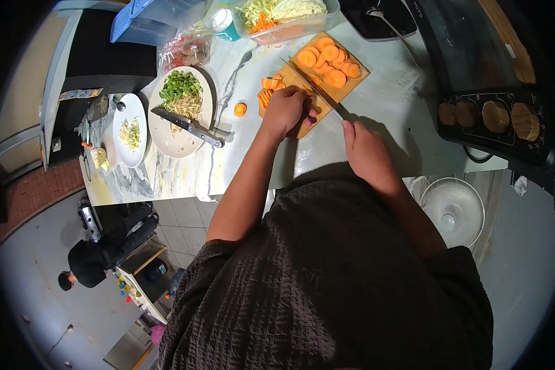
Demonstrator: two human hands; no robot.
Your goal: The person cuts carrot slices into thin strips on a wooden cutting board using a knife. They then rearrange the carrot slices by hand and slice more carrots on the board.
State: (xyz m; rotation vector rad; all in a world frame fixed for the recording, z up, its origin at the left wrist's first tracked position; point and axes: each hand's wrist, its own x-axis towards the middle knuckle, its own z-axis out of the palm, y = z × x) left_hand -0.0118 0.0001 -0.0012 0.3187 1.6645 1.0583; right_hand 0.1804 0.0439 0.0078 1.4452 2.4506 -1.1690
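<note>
In the head view, the right hand [367, 151] has its fingers clamped on the handle of a long knife [317, 89], whose blade slants across a wooden cutting board [354, 83] on the marble-patterned surface [228, 157]. The left hand [285, 111] is over the near part of the board beside the blade, its fingers curled; I cannot tell whether they close on anything, as the hand hides what lies beneath. Round carrot slices [334, 78] lie overlapping on the far side of the blade, and cut carrot pieces [265, 97] are next to the left hand, at the board's left edge. 1 carrot chunk [240, 109] sits on the surface, off the board. Further left, a round plate [176, 145] holds chopped greens [180, 86], bean sprouts [190, 106] and a small knife [194, 128], its handle reaching over the rim. Beside it, an oval plate [134, 157] carries pale shreds [130, 134]. Beyond the board, a clear container [290, 34] holds cabbage [299, 8] and shredded carrot [264, 23], with a black tray [385, 28] to its right. At lower left, 1 person [87, 262] in dark clothes is well apart from both hands.
</note>
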